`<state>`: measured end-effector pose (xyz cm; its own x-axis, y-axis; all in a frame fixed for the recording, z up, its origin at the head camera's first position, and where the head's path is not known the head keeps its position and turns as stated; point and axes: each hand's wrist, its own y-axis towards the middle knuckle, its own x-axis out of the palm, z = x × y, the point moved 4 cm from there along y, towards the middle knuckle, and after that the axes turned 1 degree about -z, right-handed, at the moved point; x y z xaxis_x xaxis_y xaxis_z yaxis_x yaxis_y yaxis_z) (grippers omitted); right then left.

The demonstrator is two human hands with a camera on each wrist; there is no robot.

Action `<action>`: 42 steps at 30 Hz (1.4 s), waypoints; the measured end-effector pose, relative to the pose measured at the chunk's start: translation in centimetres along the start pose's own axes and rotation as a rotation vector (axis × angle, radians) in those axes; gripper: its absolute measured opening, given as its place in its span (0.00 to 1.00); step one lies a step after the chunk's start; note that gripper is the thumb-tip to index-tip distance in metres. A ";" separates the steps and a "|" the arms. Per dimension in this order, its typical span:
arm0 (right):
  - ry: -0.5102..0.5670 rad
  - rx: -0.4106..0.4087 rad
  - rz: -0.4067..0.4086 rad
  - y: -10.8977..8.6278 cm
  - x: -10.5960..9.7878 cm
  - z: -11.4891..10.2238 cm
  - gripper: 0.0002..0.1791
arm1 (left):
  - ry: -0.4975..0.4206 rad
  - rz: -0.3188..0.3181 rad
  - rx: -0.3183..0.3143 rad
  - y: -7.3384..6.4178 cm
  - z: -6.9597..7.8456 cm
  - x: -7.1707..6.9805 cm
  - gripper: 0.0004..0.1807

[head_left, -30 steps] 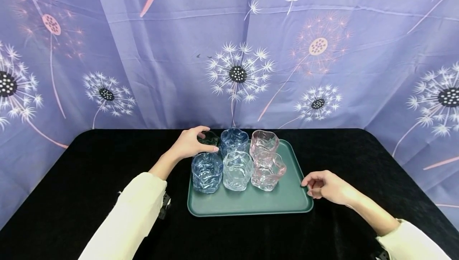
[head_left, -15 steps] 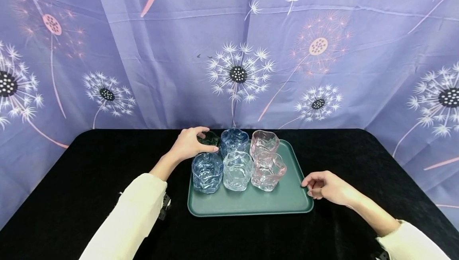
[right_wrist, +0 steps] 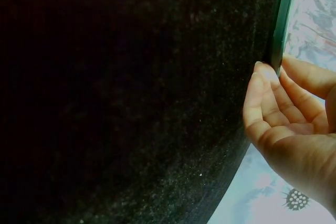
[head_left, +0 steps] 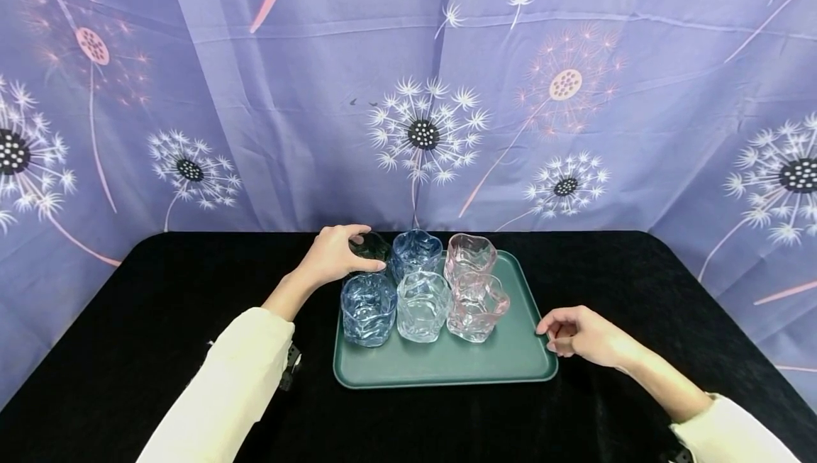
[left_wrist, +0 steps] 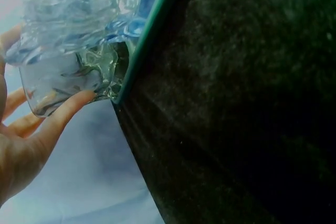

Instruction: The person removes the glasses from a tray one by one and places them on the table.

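Note:
My left hand [head_left: 333, 256] holds a dark, smoke-grey glass [head_left: 371, 252] at the back left corner of the green tray [head_left: 447, 372]. Thumb and fingers span its sides, and in the left wrist view the clear wall of this glass [left_wrist: 63, 85] shows between them. At the tray's right rim, my right hand [head_left: 590, 335] pinches the edge near the front corner; the right wrist view shows the fingers curled against that rim [right_wrist: 281, 30]. Just in front of the dark glass stands a blue glass [head_left: 369, 310]. Another blue glass [head_left: 416, 254] is to its right.
A clear glass [head_left: 423, 307] stands in the front row's middle. Two pinkish glasses, one in front [head_left: 477, 307] and one behind [head_left: 470, 254], stand on the right. A black cloth [head_left: 191, 321] covers the table, with a purple dandelion curtain [head_left: 306, 130] behind it.

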<state>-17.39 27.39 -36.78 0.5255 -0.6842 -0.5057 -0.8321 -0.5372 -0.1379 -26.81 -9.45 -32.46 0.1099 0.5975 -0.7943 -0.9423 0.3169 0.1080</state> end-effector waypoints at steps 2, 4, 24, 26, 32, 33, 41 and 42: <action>0.003 -0.006 -0.003 0.0 0.0 0.0 0.09 | -0.004 0.005 0.006 -0.1 0.1 -0.4 0.40; 0.005 -0.012 -0.006 0.0 0.0 0.0 0.09 | -0.016 0.014 0.008 -0.1 0.1 -0.8 0.40; 0.041 -0.060 -0.033 0.1 0.0 0.2 0.08 | 0.029 0.103 -0.033 -2.1 -3.3 -6.5 0.41; 0.035 -0.059 -0.031 0.0 0.0 0.2 0.08 | 0.040 0.113 -0.042 -2.5 -4.0 -7.1 0.41; 0.030 -0.065 -0.031 0.0 -0.1 0.2 0.09 | 0.065 0.134 -0.077 -3.9 -6.0 -8.8 0.42; 0.030 -0.066 -0.031 0.0 -0.1 0.3 0.09 | 0.071 0.134 -0.084 -4.1 -6.3 -9.0 0.42; 0.027 -0.070 -0.030 0.0 -0.1 0.3 0.08 | 0.139 0.167 -0.108 -5.8 -8.7 -10.8 0.42; 0.027 -0.073 -0.030 0.0 0.0 0.2 0.08 | 0.145 0.170 -0.113 -6.0 -9.0 -11.1 0.42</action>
<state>-17.45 27.55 -36.96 0.5558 -0.6795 -0.4789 -0.8011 -0.5918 -0.0901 -25.22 -24.59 -29.70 -0.0922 0.5210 -0.8485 -0.9735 0.1318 0.1867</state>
